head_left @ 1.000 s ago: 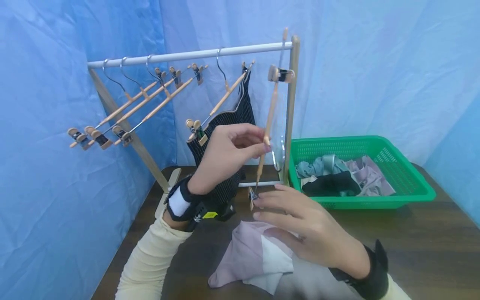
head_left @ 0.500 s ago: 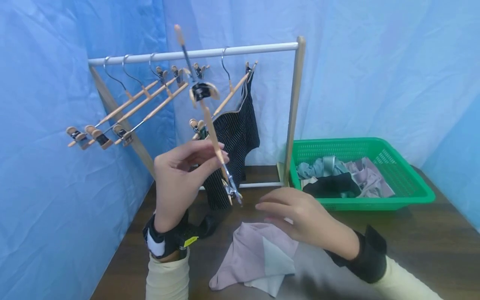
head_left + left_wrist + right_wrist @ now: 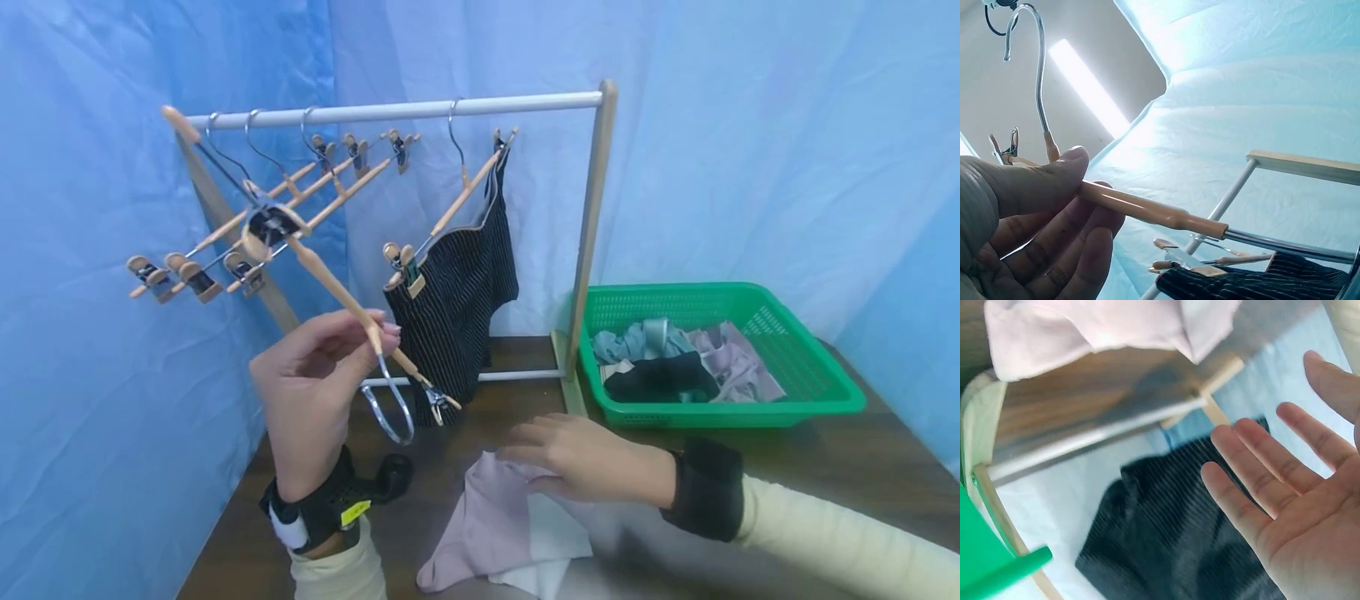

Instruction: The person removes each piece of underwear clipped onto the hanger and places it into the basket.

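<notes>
My left hand (image 3: 318, 379) pinches a wooden clip hanger (image 3: 337, 287) near the middle of its bar, between thumb and fingers. The hanger slants, its metal hook pointing down in the head view, a clip (image 3: 273, 227) nearer its upper end and another clip (image 3: 438, 402) at the lower. In the left wrist view the thumb presses the bar (image 3: 1147, 209) beside the hook. Over a folded pink and white garment (image 3: 502, 525) on the table hovers my right hand (image 3: 577, 458). Its fingers (image 3: 1260, 469) are spread and hold nothing in the right wrist view.
A drying rack with a white rail (image 3: 420, 108) stands behind. Several clip hangers hang on it, and striped black shorts (image 3: 465, 292) are clipped to one. At the right sits a green basket (image 3: 817, 367) with crumpled clothes (image 3: 738, 362). Blue curtains surround the table.
My left hand has carried the hanger leftward and down from the rack's right post, turning it so the upper end leans left. The right hand has lowered slightly above the garment.
</notes>
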`<state>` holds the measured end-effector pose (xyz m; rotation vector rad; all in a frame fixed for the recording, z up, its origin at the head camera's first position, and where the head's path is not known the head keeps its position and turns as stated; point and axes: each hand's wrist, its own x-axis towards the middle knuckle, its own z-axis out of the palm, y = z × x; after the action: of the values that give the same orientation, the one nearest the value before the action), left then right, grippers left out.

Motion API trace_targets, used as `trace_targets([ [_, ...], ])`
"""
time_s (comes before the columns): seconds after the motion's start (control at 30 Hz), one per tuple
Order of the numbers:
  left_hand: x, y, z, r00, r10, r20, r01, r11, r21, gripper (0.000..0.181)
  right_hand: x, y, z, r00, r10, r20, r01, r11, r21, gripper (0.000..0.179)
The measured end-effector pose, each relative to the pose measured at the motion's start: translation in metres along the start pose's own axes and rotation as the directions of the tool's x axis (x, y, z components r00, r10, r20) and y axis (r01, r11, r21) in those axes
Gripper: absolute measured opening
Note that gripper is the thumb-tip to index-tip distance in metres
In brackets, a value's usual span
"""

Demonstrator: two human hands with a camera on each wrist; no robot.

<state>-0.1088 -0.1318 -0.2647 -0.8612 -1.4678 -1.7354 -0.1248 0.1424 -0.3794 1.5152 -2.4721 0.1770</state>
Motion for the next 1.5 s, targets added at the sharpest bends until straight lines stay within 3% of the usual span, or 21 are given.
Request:
trace_targets([
  [0.17,0.001,0.002,-0.003,0.999,0.005,-0.044,-0.006,0.999,-0.037,0.018,0.004,0.001,0.011,0.990,-0.027,0.137,0.034,0.998,-0.045,0.061],
  [0.37,0.001,0.003,-0.005,0.998,0.000,-0.067,-0.004,0.998,-0.063,0.017,0.010,0.004,0.024,0.961,-0.126,0.246,0.154,0.983,-0.102,0.078],
  [0.5,0.001,0.001,-0.006,0.998,-0.010,-0.067,0.007,0.999,-0.052,0.018,0.013,0.006,0.033,0.937,-0.169,0.306,0.220,0.965,-0.141,0.079],
  [0.7,0.000,0.001,-0.006,0.998,-0.022,-0.055,0.022,1.000,-0.004,0.018,0.017,0.005,0.039,0.893,-0.140,0.427,0.208,0.971,-0.118,0.078],
  [0.83,0.000,0.003,-0.007,0.998,-0.035,-0.056,0.035,0.999,-0.005,0.018,0.019,0.005,0.041,0.874,-0.096,0.477,0.151,0.985,-0.078,0.075],
  [0.97,0.001,0.004,-0.009,0.997,-0.044,-0.058,0.043,0.999,-0.017,0.018,0.019,0.005,0.045,0.878,-0.093,0.469,0.124,0.992,-0.035,0.070],
  [1.17,0.002,0.003,-0.012,0.998,-0.037,-0.045,0.035,0.999,-0.028,0.019,0.017,0.004,0.048,0.900,-0.142,0.412,0.168,0.985,-0.026,0.051],
  [1.5,0.002,0.001,-0.013,0.999,-0.037,-0.015,0.037,0.999,-0.019,0.019,0.008,0.004,0.059,0.894,-0.161,0.418,0.188,0.982,-0.024,0.037],
])
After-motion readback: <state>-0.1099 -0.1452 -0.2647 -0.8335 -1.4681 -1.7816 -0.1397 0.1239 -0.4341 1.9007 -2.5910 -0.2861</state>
